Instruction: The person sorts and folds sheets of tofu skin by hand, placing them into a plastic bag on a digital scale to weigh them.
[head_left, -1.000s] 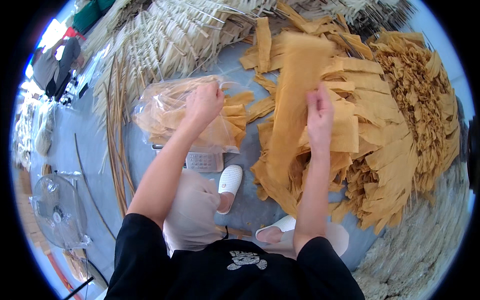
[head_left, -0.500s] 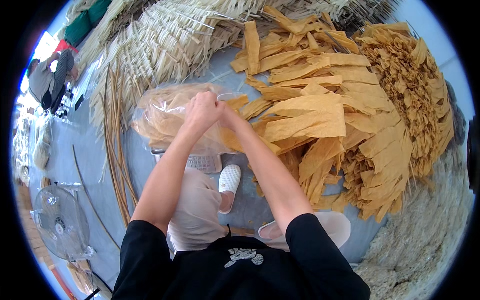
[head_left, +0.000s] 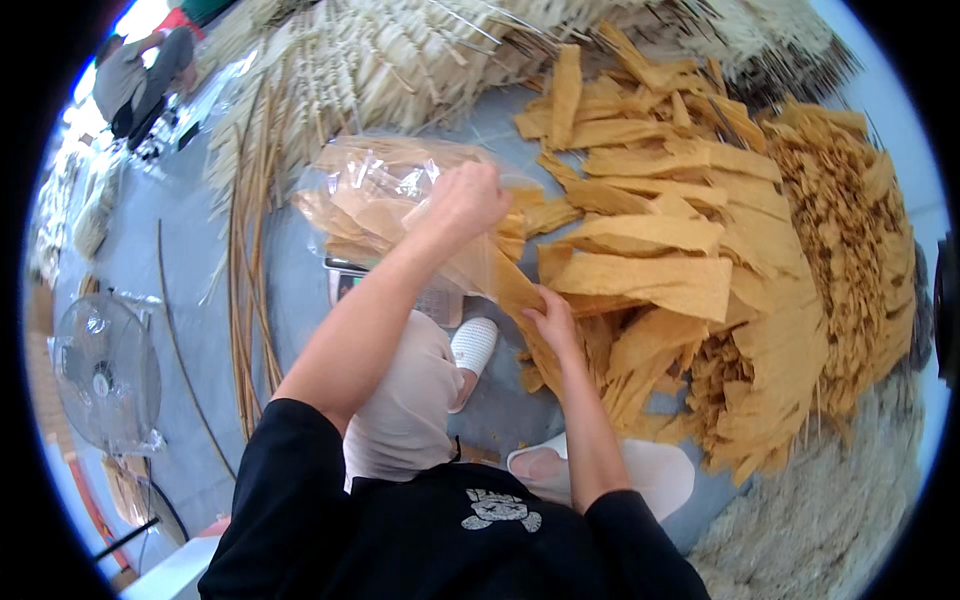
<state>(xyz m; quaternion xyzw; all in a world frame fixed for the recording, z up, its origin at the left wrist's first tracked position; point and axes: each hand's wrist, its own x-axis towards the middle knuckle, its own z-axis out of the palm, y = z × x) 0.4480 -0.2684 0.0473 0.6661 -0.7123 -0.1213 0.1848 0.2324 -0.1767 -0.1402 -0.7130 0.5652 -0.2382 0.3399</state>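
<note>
My left hand [head_left: 466, 203] is closed on the gathered upper edge of a clear plastic bag [head_left: 400, 175]. Inside the bag lie flat, golden-yellow dried strips, and some stick out of its right side. Lower and to the right, my right hand [head_left: 553, 322] touches a long yellow strip [head_left: 535, 345] that runs down from the bag's mouth. Its thumb and forefinger are parted. The bag rests on a weighing scale [head_left: 440, 306], whose keypad shows below the bag. The scale's platform is mostly hidden.
A large heap of yellow strips [head_left: 660, 240] spreads to my right. Pale strips on rods [head_left: 380, 80] lie along the far side. Long thin canes [head_left: 245, 260] and a standing fan [head_left: 105, 375] are on the left. Another person [head_left: 140, 85] crouches at the far left.
My right hand has left the bag and come down to the right, onto a yellow strip. My left hand still grips the bag. The view has shifted slightly.
</note>
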